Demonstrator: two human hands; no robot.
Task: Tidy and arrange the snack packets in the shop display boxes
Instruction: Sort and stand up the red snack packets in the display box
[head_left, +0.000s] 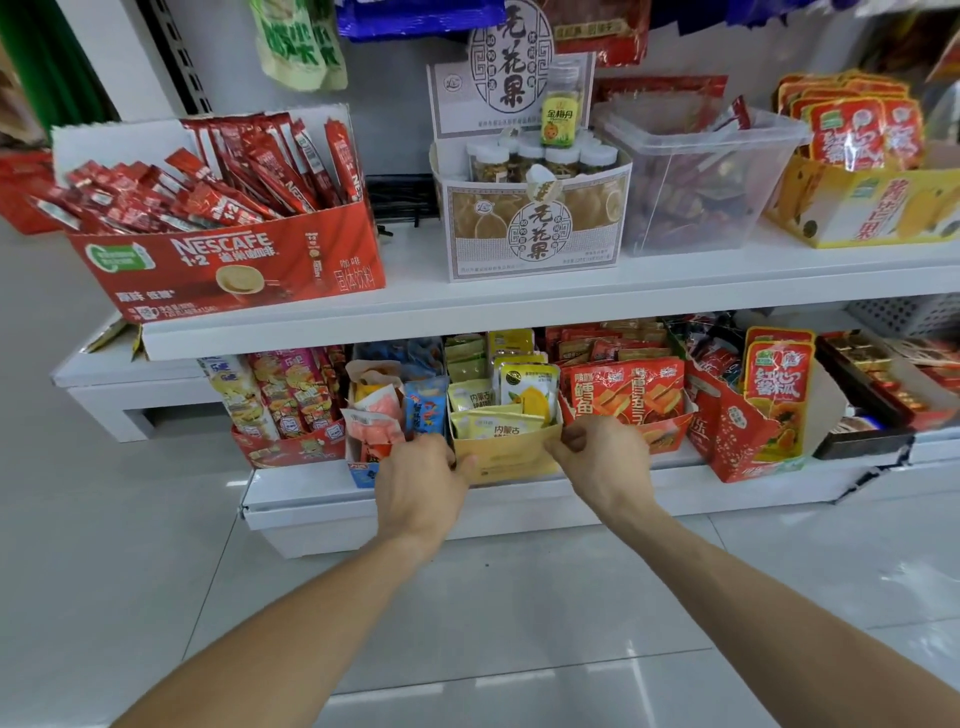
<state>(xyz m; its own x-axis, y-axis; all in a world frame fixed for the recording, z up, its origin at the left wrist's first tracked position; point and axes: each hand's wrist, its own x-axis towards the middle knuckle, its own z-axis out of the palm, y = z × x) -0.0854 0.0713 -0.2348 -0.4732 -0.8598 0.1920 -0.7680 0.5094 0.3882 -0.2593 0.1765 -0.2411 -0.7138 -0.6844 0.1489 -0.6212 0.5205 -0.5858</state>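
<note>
White shop shelving carries rows of display boxes on two tiers. On the lower shelf (519, 499), a yellow display box (506, 454) of snack packets (527, 389) stands between a blue-and-white box (363, 470) and a red box (660, 436). Left hand (421, 483) grips its left front corner, fingers curled round the edge; right hand (602, 460) pinches the right front corner.
</note>
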